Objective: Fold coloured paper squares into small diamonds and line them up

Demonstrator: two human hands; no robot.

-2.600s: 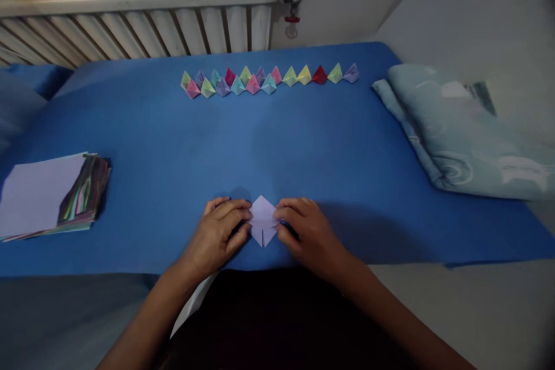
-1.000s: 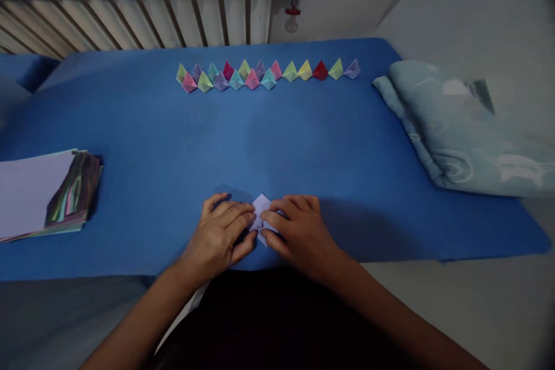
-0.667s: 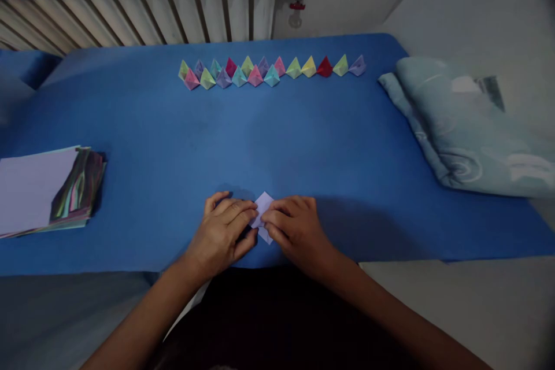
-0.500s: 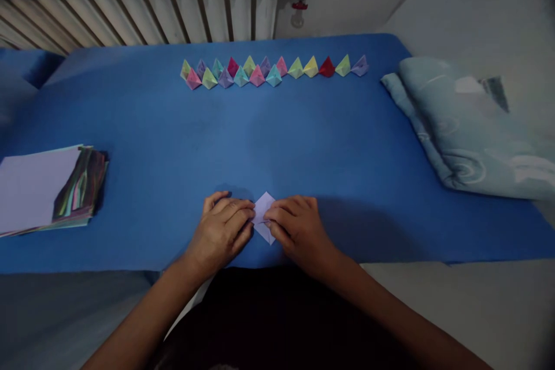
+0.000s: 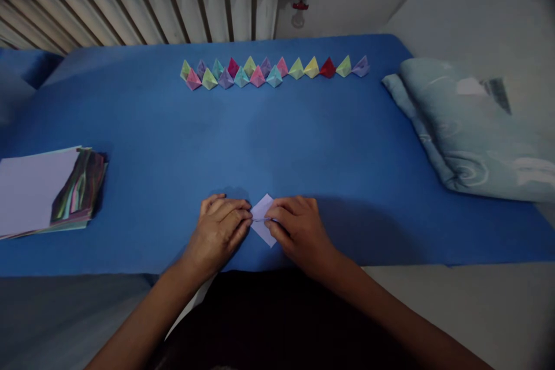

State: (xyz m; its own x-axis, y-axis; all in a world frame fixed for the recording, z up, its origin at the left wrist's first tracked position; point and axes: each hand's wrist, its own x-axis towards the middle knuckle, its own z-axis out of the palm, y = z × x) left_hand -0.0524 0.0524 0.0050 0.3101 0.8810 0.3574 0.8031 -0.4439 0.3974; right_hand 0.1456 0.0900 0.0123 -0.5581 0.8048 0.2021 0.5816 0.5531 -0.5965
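A small piece of lilac origami paper (image 5: 262, 230), folded into a diamond with a crease across its middle, lies on the blue surface close to its front edge. My left hand (image 5: 221, 231) is closed at the paper's left corner, its fingertips pinching or pressing there. From the other side my right hand (image 5: 299, 232) grips the right part of the paper between thumb and fingers, hiding that corner.
Folded paper boats (image 5: 241, 76) in several colours line the far side of the blue surface (image 5: 208, 139). A stack of coloured paper (image 5: 37, 191) lies at the left, a folded pale green blanket (image 5: 472, 133) at the right. Behind stands a radiator (image 5: 173, 14).
My left fingertips have drawn slightly left, showing more of the paper's left corner. The crease across the middle now runs straighter. My right hand has hardly moved.
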